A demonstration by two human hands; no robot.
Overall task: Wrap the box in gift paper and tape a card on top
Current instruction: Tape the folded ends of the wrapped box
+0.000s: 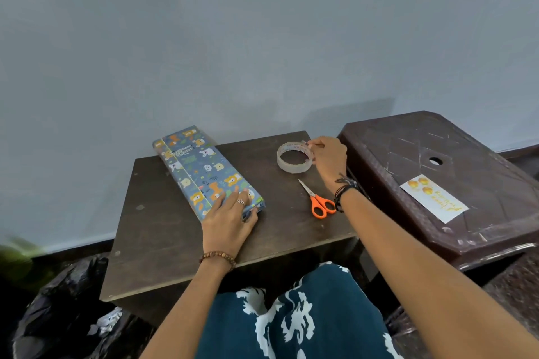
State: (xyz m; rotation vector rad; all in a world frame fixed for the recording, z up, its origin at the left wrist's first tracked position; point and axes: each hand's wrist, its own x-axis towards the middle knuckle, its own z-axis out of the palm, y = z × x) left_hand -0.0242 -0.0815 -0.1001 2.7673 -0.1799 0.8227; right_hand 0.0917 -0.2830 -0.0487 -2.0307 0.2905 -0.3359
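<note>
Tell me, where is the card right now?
The card lies on the brown plastic stool at the right, apart from the scissors and tape roll.

Single head view, looking forward-down, close over small table [163,242], wall behind.

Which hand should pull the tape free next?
Right. The right hand already pinches the tape roll, while the left hand presses on the near end of the wrapped box.

Box [204,172] in glossy printed paper; clear plastic tape roll [294,158]; matt wooden table [163,242].
</note>
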